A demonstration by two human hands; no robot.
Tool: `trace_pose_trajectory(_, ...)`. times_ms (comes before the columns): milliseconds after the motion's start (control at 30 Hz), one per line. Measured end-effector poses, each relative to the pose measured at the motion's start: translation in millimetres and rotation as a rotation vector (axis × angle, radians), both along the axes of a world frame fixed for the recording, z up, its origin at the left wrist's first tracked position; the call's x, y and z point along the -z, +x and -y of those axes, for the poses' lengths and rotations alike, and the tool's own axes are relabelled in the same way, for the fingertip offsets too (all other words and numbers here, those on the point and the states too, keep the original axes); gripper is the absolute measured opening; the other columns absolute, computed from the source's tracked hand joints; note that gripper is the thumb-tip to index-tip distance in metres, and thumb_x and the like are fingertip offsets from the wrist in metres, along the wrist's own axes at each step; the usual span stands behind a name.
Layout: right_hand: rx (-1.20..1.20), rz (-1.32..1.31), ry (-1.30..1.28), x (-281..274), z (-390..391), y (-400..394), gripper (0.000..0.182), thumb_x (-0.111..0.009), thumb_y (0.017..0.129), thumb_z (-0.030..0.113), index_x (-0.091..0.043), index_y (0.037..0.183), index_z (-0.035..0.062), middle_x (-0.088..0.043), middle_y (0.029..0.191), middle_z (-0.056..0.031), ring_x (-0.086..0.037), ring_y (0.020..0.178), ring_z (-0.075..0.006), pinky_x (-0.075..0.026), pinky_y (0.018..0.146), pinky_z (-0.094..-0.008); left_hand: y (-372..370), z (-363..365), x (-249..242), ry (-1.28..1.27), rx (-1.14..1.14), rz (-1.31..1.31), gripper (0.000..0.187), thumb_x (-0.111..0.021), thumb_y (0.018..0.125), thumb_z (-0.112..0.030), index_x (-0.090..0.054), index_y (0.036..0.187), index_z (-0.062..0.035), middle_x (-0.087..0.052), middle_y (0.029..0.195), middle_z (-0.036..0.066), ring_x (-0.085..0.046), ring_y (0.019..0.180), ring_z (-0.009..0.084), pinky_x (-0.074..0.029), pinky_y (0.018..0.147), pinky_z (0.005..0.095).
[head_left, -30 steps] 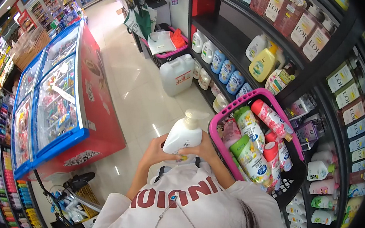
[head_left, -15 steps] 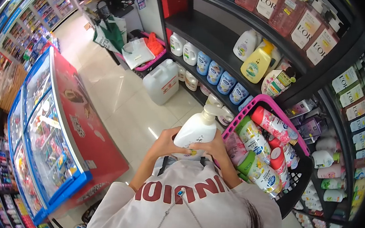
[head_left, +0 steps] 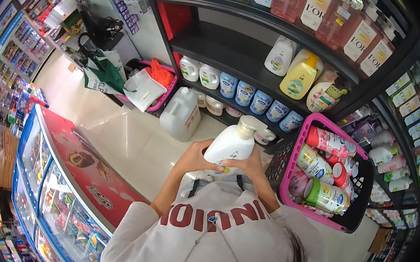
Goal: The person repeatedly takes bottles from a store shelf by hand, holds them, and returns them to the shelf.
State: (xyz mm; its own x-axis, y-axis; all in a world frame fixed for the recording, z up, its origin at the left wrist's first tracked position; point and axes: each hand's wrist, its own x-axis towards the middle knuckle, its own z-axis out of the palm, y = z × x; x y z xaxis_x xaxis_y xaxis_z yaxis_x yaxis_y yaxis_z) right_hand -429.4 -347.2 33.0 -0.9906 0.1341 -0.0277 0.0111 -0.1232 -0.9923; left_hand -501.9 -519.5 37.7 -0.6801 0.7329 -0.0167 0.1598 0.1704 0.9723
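Note:
A white pump bottle (head_left: 230,145) with a cream pump head is held upright but tilted in front of my chest. My left hand (head_left: 196,157) wraps its left side, and my right hand (head_left: 249,165) grips its right side, with both thumbs across the front. Small dark print shows on the bottle; its lower part is partly hidden by my thumbs. Right of my hands stands a pink-rimmed black basket (head_left: 287,171) filled with several red-capped and green-capped bottles (head_left: 327,195).
Ahead is a black shelf (head_left: 218,46) with a yellow pump bottle (head_left: 301,76) and blue bottles (head_left: 260,103). A large white jug (head_left: 180,115) stands on the floor near another pink basket (head_left: 165,94). A red-sided glass-topped freezer (head_left: 85,164) is at left.
My view has turned, so the shelf and freezer sit lower and further left, and the basket shows further right. The pump bottle stays in both hands, tilted slightly more to the right.

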Motion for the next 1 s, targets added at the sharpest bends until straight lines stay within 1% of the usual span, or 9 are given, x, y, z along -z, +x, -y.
trace_pose_trajectory(300, 0.234, -0.047, 0.118, 8, -12, -42, 0.065, -0.078, 0.050, 0.014, -0.050, 0.107, -0.0011, -0.060, 0.095, -0.0113, -0.059, 0.085, -0.0190, -0.046, 0.075, -0.0296, -67, -31, 18, 0.052, 0.125, 0.024, 0.063, -0.079, 0.050, -0.013, -0.054, 0.106, 0.0023, -0.060, 0.092, 0.010, -0.057, 0.083, 0.0157, -0.045, 0.074, 0.0277)
trace_pose_trajectory(533, 0.370, -0.112, 0.371, 10, -56, -89, 0.070, -0.078, 0.048, 0.022, -0.050, 0.108, -0.0001, -0.061, 0.093, -0.0128, -0.061, 0.083, -0.0206, -0.047, 0.073, -0.0302, -126, -87, 23, 0.057, 0.156, -0.030, 0.065, -0.079, 0.052, -0.014, -0.052, 0.109, 0.0024, -0.059, 0.096, 0.010, -0.056, 0.085, 0.0150, -0.044, 0.078, 0.0293)
trace_pose_trajectory(600, 0.425, -0.124, 0.439, 10, -70, -100, 0.070, -0.078, 0.047, 0.023, -0.050, 0.108, 0.0004, -0.062, 0.092, -0.0134, -0.061, 0.083, -0.0216, -0.047, 0.073, -0.0303, -145, -102, 18, 0.034, 0.252, 0.001, 0.066, -0.077, 0.058, -0.007, -0.046, 0.116, 0.0021, -0.055, 0.107, 0.009, -0.052, 0.099, 0.0157, -0.040, 0.089, 0.0312)
trace_pose_trajectory(633, 0.450, -0.083, 0.455, 10, -76, -104, 0.070, -0.078, 0.047, 0.022, -0.051, 0.107, 0.0005, -0.062, 0.091, -0.0138, -0.061, 0.082, -0.0224, -0.047, 0.073, -0.0304, -155, -109, 13, 0.031, 0.260, 0.002, 0.066, -0.077, 0.058, -0.007, -0.046, 0.116, 0.0021, -0.055, 0.107, 0.009, -0.052, 0.099, 0.0157, -0.040, 0.089, 0.0312)
trace_pose_trajectory(700, 0.477, -0.039, 0.478, 11, -90, -109, 0.070, -0.078, 0.046, 0.022, -0.051, 0.107, 0.0006, -0.062, 0.091, -0.0143, -0.062, 0.081, -0.0232, -0.047, 0.072, -0.0306, -173, -122, -2, 0.139, 0.371, 0.157, 0.064, -0.075, 0.062, -0.010, -0.045, 0.117, 0.0015, -0.054, 0.109, 0.011, -0.052, 0.101, 0.0178, -0.039, 0.090, 0.0309)
trace_pose_trajectory(733, 0.496, -0.035, 0.512, 12, -97, -111, 0.070, -0.077, 0.046, 0.022, -0.051, 0.107, 0.0006, -0.062, 0.090, -0.0144, -0.062, 0.081, -0.0231, -0.048, 0.071, -0.0308, -180, -130, -9, 0.122, 0.405, 0.135, 0.061, -0.072, 0.065, -0.008, -0.043, 0.118, 0.0013, -0.053, 0.112, 0.011, -0.050, 0.106, 0.0192, -0.038, 0.092, 0.0314)
trace_pose_trajectory(833, 0.539, -0.027, 0.526, 21, -114, -119, 0.069, -0.077, 0.045, 0.022, -0.051, 0.106, 0.0010, -0.062, 0.089, -0.0145, -0.062, 0.079, -0.0229, -0.048, 0.070, -0.0311, -184, -161, -25, 0.200, 0.441, 0.108, 0.060, -0.073, 0.065, -0.009, -0.044, 0.117, 0.0012, -0.053, 0.111, 0.011, -0.050, 0.105, 0.0186, -0.038, 0.092, 0.0312)
trace_pose_trajectory(867, 0.555, -0.027, 0.519, 25, -119, -121, 0.069, -0.077, 0.045, 0.021, -0.051, 0.106, 0.0014, -0.062, 0.088, -0.0145, -0.062, 0.079, -0.0228, -0.048, 0.069, -0.0313, -185, -171, -26, 0.214, 0.437, -0.025, 0.052, -0.070, 0.068, -0.011, -0.047, 0.113, 0.0013, -0.055, 0.106, 0.010, -0.052, 0.098, 0.0163, -0.041, 0.087, 0.0293)
trace_pose_trajectory(1000, 0.587, 0.029, 0.570, 28, -139, -130, 0.069, -0.077, 0.045, 0.022, -0.052, 0.105, 0.0018, -0.062, 0.087, -0.0141, -0.062, 0.078, -0.0236, -0.048, 0.069, -0.0315, -200, -207, -24, 0.171, 0.544, -0.019, 0.040, -0.066, 0.074, -0.012, -0.050, 0.108, 0.0005, -0.055, 0.100, 0.007, -0.051, 0.094, 0.0128, -0.040, 0.084, 0.0283)
